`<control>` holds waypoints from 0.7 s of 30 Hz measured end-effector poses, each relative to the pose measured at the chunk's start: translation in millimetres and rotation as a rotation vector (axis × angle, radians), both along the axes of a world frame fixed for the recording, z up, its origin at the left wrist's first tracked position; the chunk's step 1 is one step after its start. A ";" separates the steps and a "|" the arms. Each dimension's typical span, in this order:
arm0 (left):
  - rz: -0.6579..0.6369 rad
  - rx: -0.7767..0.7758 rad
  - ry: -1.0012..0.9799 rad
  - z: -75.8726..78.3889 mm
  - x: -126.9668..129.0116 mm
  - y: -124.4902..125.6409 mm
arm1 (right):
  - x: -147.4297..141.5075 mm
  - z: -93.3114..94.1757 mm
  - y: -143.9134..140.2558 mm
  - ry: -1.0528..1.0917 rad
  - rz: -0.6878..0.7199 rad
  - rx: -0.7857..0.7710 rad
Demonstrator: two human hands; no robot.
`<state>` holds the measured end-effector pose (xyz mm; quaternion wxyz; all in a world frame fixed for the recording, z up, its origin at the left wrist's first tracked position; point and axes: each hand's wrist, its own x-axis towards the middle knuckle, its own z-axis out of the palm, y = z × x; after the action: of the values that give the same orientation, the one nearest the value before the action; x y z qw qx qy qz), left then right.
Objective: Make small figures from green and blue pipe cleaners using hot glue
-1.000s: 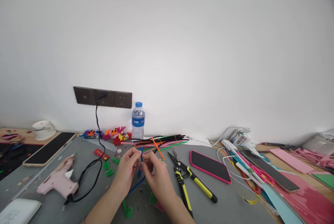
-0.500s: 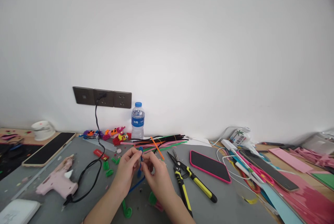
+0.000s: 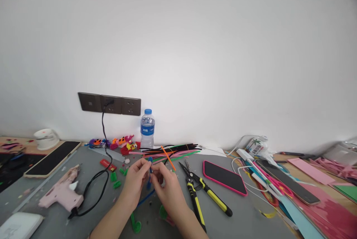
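Note:
Between my two hands, above the grey mat (image 3: 234, 218), is a blue pipe cleaner (image 3: 148, 186), partly coiled, with a loose length trailing down to the left. My left hand (image 3: 136, 179) pinches it near its upper end, and my right hand (image 3: 164, 177) pinches it from the other side, fingertips close together. The fingers hide part of the coil. Below the hands lies a green curled pipe cleaner piece (image 3: 135, 225). Another green piece (image 3: 163, 212) is half hidden by my right wrist.
Yellow-black pliers (image 3: 206, 190) and a pink-cased phone (image 3: 224, 177) lie to the right. A pink glue gun (image 3: 63, 194) with a black cord is at left. Behind are a water bottle (image 3: 147, 129) and loose pipe cleaners (image 3: 178, 152). Scissors (image 3: 279, 185) lie among papers at far right.
Both hands stay in nearly the same place, still pinching the blue pipe cleaner. Only a very slight shift of the fingers shows.

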<state>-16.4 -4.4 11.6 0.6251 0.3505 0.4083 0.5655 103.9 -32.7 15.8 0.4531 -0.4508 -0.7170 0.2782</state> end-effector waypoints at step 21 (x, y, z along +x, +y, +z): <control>0.039 0.032 0.005 1.0 0.2 -1.5 | 4.8 7.6 1.9 0.124 0.019 -0.052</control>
<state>-16.2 -5.8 12.5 0.6072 0.3536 0.4077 0.5832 108.7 -30.8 23.4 0.4821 -0.4373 -0.6844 0.3285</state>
